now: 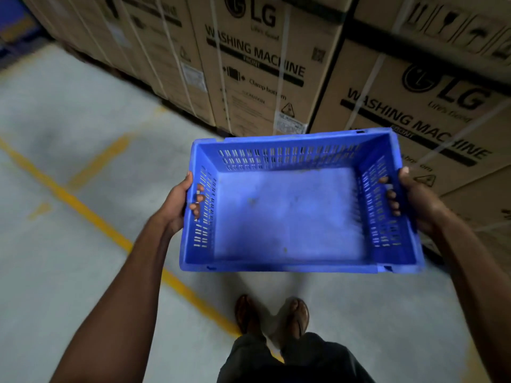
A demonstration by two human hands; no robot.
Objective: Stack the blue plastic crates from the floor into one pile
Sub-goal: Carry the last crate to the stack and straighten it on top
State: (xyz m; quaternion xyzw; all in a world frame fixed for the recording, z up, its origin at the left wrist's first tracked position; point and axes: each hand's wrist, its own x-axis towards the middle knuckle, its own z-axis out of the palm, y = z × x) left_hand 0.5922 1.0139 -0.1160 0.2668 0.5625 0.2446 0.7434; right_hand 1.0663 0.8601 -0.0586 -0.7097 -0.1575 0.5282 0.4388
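Head view: I see one blue crate [287, 217], empty and open side up, held off the floor [69, 134] in front of the body, above the two shoes [272, 316]. Its long axis runs left to right between the hands, which take the two short ends. The left hand [177, 203] clasps the left end, palm on the outside and fingers [197, 200] hooked through the slotted wall. The right hand [414, 200] grips the right end the same way, its fingers [391, 200] curled inside. Both sit about level with each other, so neither leads, though the crate looks slightly skewed, right end further away. No second crate and no pile shows, so I cannot tell which way this one has to go; I judge it is mid-carry. Cartons [249, 64] stand just beyond the far rim: two with readable print, more blurred to the left. One yellow line [83, 208] crosses the floor on the left.
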